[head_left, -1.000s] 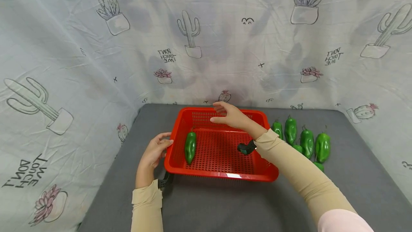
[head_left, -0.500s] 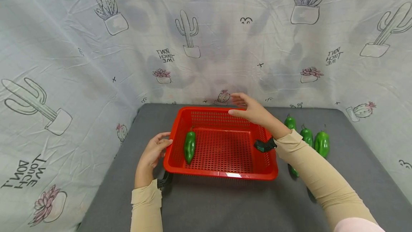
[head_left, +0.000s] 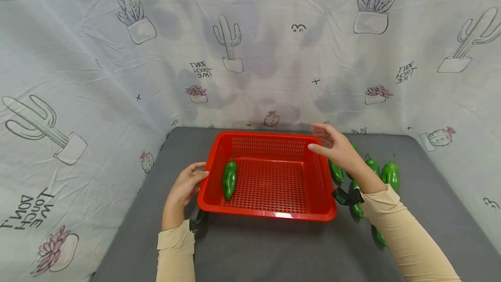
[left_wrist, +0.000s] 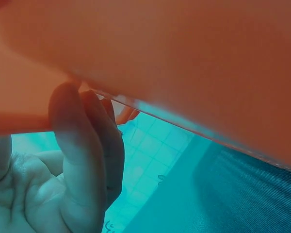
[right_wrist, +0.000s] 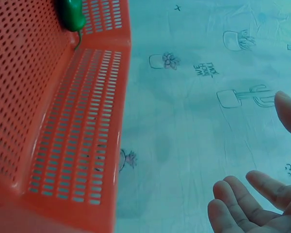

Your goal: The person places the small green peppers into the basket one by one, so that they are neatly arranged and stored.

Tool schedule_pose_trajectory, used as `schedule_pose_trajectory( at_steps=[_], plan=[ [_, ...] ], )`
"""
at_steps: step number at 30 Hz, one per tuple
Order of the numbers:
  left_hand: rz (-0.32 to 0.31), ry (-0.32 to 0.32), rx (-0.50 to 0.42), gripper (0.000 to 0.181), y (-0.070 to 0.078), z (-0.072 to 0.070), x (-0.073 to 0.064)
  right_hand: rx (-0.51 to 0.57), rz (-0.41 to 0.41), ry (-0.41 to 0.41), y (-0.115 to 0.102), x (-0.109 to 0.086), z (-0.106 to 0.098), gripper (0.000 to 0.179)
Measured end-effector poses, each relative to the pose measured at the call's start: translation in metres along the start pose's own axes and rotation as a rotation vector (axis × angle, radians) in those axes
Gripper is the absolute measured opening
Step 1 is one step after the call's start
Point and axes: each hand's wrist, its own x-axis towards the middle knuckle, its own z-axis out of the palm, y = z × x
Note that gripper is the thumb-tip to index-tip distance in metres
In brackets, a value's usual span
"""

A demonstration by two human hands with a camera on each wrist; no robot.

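Observation:
A red plastic basket (head_left: 266, 216) with slotted walls sits on the grey table. One long green pepper (head_left: 230, 179) lies inside it along the left wall; its stem end shows in the right wrist view. My left hand (head_left: 187, 187) holds the basket's left rim, thumb on top. Close up in the left wrist view, its fingers (left_wrist: 80, 145) bend up against the rim. Above the basket's right rim hovers my right hand (head_left: 339, 150), holding nothing, thumb and fingers spread apart. Beyond it, several green peppers (head_left: 390, 175) lie on the table, partly hidden by the right arm.
Grey cloth covers the table (head_left: 250, 251). A pale curtain (head_left: 266, 55) printed with potted cacti hangs behind it and along both sides. Black straps with small cameras (head_left: 347, 196) sit on both wrists.
My right hand has moved from over the middle of the basket to the right, toward the loose peppers. The left hand and the pepper in the basket have stayed put.

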Motion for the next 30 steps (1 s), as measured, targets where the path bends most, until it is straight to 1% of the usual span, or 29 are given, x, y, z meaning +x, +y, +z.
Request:
schedule_pose_trajectory(
  at_steps=[4,8,12,16,22,25,30],
  plan=[
    [0.002,-0.003,-0.002,0.051,-0.002,0.000,0.001,-0.040,0.025,0.047,0.007,-0.020,-0.001,0.067],
    [0.009,-0.006,-0.001,0.050,-0.004,-0.001,0.002,-0.057,0.028,0.118,0.019,-0.041,-0.003,0.066],
    [0.016,-0.009,-0.001,0.049,-0.005,-0.003,0.004,-0.038,0.031,0.192,0.032,-0.063,-0.004,0.063],
    [0.018,-0.012,-0.004,0.048,-0.005,-0.004,0.004,-0.029,0.059,0.260,0.046,-0.086,-0.010,0.063],
    [0.020,-0.003,-0.020,0.047,-0.003,-0.004,0.006,-0.048,0.169,0.355,0.070,-0.117,-0.020,0.063],
    [0.022,-0.011,-0.023,0.049,-0.003,-0.004,0.006,-0.043,0.221,0.386,0.082,-0.132,-0.024,0.063],
    [0.020,-0.013,-0.009,0.050,-0.005,-0.004,0.005,-0.071,0.303,0.424,0.100,-0.157,-0.031,0.061]
  ],
)
